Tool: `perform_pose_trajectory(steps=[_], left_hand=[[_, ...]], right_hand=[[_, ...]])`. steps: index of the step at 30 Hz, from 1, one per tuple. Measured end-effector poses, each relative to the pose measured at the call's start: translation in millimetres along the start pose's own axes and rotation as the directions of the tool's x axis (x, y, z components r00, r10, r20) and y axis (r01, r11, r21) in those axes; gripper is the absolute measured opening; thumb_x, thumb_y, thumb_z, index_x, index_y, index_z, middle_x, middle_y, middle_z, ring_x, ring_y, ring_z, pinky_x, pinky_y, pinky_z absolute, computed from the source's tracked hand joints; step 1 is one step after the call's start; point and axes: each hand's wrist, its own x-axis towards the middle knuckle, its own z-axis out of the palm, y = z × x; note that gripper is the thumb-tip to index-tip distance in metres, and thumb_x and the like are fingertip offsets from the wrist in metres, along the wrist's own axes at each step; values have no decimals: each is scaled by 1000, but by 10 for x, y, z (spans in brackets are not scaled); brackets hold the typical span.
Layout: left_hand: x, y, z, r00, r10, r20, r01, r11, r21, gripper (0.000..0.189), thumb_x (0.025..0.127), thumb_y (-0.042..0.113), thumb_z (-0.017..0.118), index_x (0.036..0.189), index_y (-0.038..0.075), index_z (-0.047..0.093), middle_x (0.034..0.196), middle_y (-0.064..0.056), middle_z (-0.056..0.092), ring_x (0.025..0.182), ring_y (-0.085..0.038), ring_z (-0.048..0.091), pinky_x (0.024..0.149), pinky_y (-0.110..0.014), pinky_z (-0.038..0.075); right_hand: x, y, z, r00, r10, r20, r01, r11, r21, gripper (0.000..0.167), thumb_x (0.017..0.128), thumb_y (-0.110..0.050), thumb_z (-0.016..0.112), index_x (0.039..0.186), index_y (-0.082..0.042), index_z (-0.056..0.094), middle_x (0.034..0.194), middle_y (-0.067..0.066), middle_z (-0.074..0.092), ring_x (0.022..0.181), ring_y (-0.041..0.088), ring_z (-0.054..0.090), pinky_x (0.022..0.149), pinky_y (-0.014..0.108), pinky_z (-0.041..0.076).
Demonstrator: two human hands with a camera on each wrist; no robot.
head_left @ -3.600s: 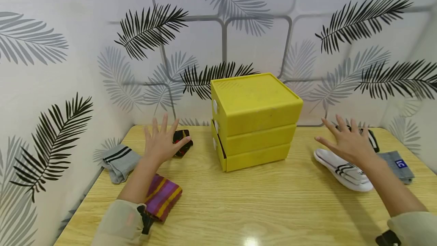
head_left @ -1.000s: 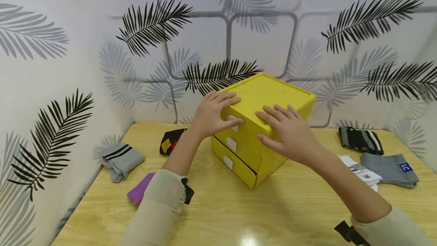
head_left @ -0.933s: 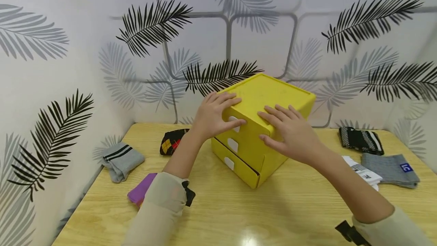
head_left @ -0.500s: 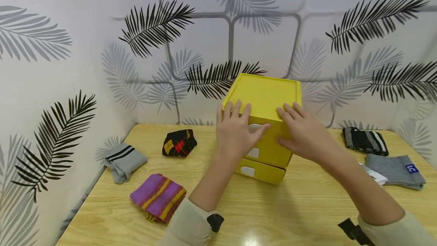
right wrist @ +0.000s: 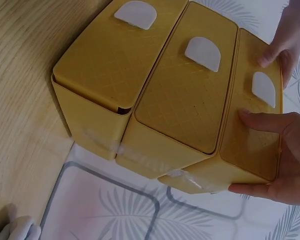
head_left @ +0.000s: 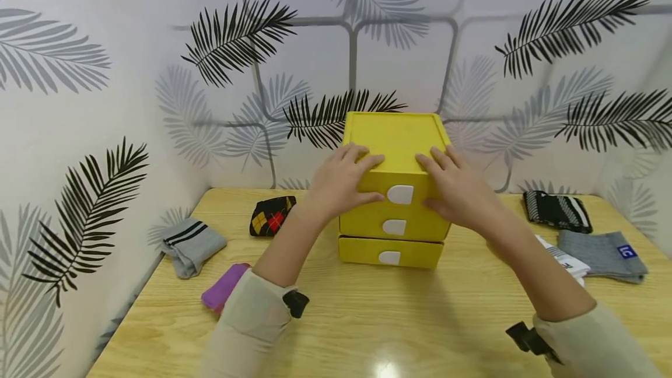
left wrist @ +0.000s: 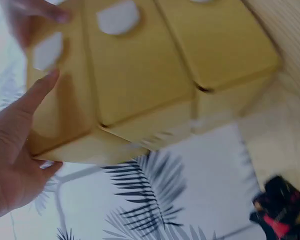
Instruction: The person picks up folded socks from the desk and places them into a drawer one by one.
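One yellow cabinet (head_left: 394, 212) between fingers (head_left: 371, 162)

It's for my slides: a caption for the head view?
Left hand and right hand grip a yellow three-drawer box between folded fabric items.

A yellow drawer box (head_left: 394, 213) stands upright, front towards the person, its upper part gripped between the left hand (head_left: 340, 184) and right hand (head_left: 463, 192). The flat, rimmed top (head_left: 394, 136) extends behind the grip. 3 stacked drawers (head_left: 364, 222) carry white rounded tabs (head_left: 401, 194) — the highest 1 between the hands, 2 below — with a dark gap above the bottom drawer (head_left: 362, 252)
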Motion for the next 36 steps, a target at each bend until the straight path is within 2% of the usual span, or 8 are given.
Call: perform_pose_trajectory(steps=[5,12,21,24,28,31,33,36], left_hand=[[73,-144,59,995,86,46,-81,992,-92,76,79,43,70,143,21,35,145,-10,30,133,-29,23,108,-36,14],[144,-122,82,999,17,51,-14,998,-61,76,78,42,71,143,24,35,145,-7,31,132,-26,25,108,-34,15],[197,-22,98,998,7,69,-3,998,-60,76,79,42,70,143,24,34,145,-8,31,132,-26,25,108,-35,15],[200,-12,75,998,1,64,2,998,-58,72,81,48,65,143,25,35,145,-7,32,132,-26,25,108,-36,16],[230,-28,-9,997,-10,73,17,995,-103,62,89,58,44,140,23,41,141,-6,38,129,-25,31,106,-37,21],[336,-58,-111,993,-56,108,71,989,-132,57,94,57,31,134,21,50,132,-4,49,119,-24,44,97,-36,36],[450,-100,-156,987,-110,120,125,983,-135,50,96,51,32,130,20,55,125,-2,54,111,-23,50,86,-35,44],[643,-195,-140,968,-212,131,225,970,-94,46,98,45,35,130,18,53,125,-3,53,107,-23,51,81,-36,46]], right_hand=[[75,75,51,1000,11,10,-12,1000,18,72,74,-17,77,133,4,42,133,32,37,123,51,26,96,59,28],[157,152,78,1000,-3,5,3,999,35,72,74,-16,76,134,4,41,134,32,36,124,52,25,98,58,26],[106,238,65,1000,-1,2,1,999,32,71,74,-17,76,133,4,42,134,31,37,124,50,26,95,59,30],[95,242,59,1000,4,3,-5,999,33,71,75,-18,75,133,3,42,134,30,37,125,49,25,93,60,31],[108,226,51,1000,-1,-6,2,999,37,70,75,-18,75,133,3,42,134,30,37,125,49,26,93,60,31],[121,206,43,1000,-1,-2,1,999,48,70,75,-18,75,134,3,42,135,30,37,125,49,25,94,59,30],[128,198,45,1000,0,0,0,999,51,71,75,-18,74,134,3,41,135,29,37,126,49,25,95,59,29],[135,194,59,1000,6,3,-6,998,57,71,75,-18,74,134,2,41,135,29,36,126,48,24,95,59,29]])
